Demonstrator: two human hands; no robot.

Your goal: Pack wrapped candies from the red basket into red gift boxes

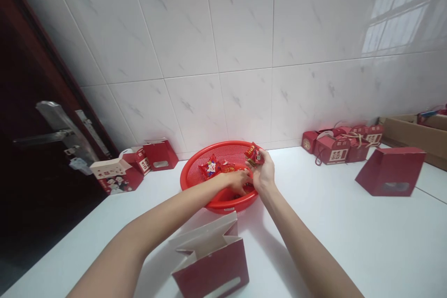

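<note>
A round red plastic basket (195, 160) holds red-wrapped candies and a blue-and-white patterned packet (211, 167). My left hand (240, 180) reaches down inside it among the candies, its fingers bent and their tips hidden. At the basket's right rim, my right hand (263, 171) is cupped around several red-wrapped candies (254, 153). Nearer to me, between my forearms, a dark red paper box (213, 267) stands with its top open.
Red gift boxes (331, 148) are grouped against the tiled wall at right, with a cardboard carton (412, 137) beyond. Another red box (391, 172) stands nearer. More boxes (117, 177) are at left, beside a dark door (24, 167).
</note>
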